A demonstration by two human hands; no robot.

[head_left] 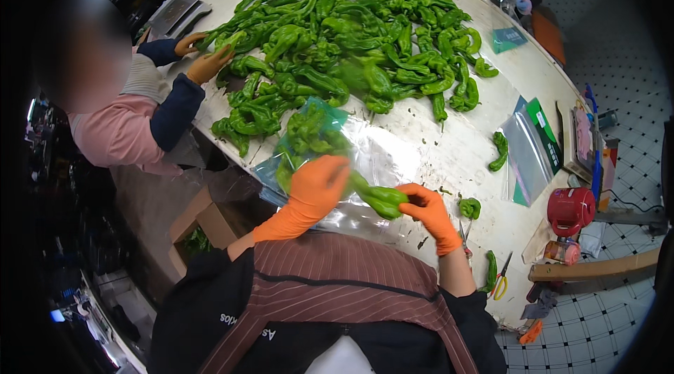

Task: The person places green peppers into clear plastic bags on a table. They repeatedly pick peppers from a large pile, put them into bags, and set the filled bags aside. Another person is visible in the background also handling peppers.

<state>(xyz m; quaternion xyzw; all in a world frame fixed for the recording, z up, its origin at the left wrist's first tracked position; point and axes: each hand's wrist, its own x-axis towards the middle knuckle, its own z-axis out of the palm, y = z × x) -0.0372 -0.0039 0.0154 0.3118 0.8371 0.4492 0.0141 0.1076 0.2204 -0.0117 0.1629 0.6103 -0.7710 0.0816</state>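
Your right hand (430, 214), in an orange glove, has its grip closed: thumb and fingers pinch the right end of a green pepper (382, 202). This pepper lies crosswise between your two hands, above the near edge of the worktop (449, 163), with clear film (386, 146) beneath and behind it. Your left hand (314, 188), also gloved in orange, is at the pepper's other end with its fingers bent. That hand is motion-blurred; you cannot tell how far its grip is open or whether it has hold of anything.

Just beyond your left hand, locate the bag (333, 116), clear with blue-green printing. Several peppers show in or on it; which of the two cannot be told. The main pile (365, 30) covers the far middle of the worktop. At its left edge, a co-worker's gloved hands (209, 67) touch the peppers.

To your right, note a single pepper (499, 151) lying beside a stack of flat bags (526, 156). A curled pepper (469, 208) sits just beyond your right hand. Yellow-handled scissors (500, 286) lie near the worktop's right end, beside a long pepper (490, 272). A red kettle (570, 211) stands farther right.
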